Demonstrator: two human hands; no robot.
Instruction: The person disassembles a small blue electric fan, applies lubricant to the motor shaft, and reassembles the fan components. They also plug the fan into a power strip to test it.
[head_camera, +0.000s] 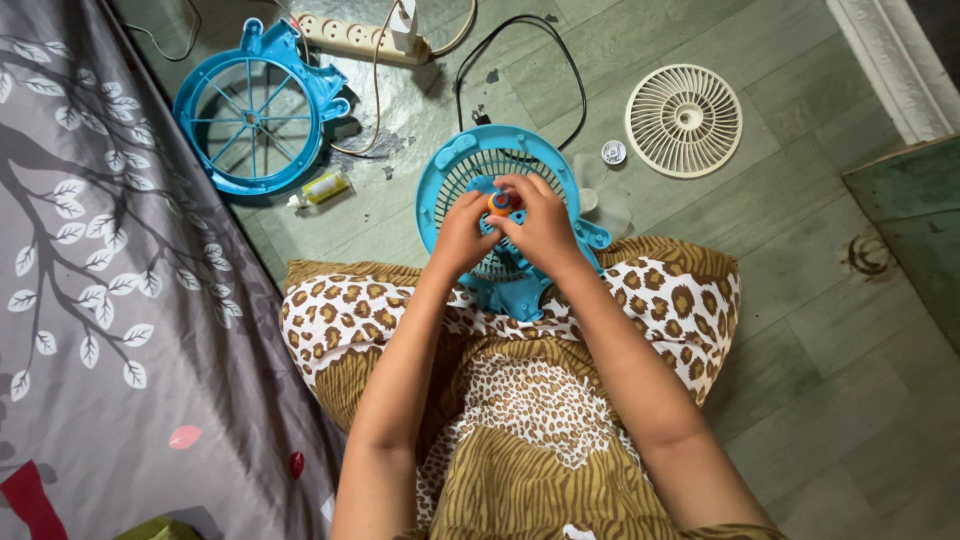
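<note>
A blue fan housing with a round grille (462, 165) rests on my lap, on leopard-print cloth. Both hands meet at its hub. My left hand (460, 235) and my right hand (540, 225) pinch a small orange part (498, 202) at the centre of the grille. The fingers hide how the part sits on the hub.
On the green floor lie a second blue fan frame (255, 110), a cream round grille (684, 120), a small white cap (613, 152), a yellowish tube (325, 187), a white power strip (355, 38) and a black cable (520, 50). A grey leaf-print sheet (110, 300) is at left.
</note>
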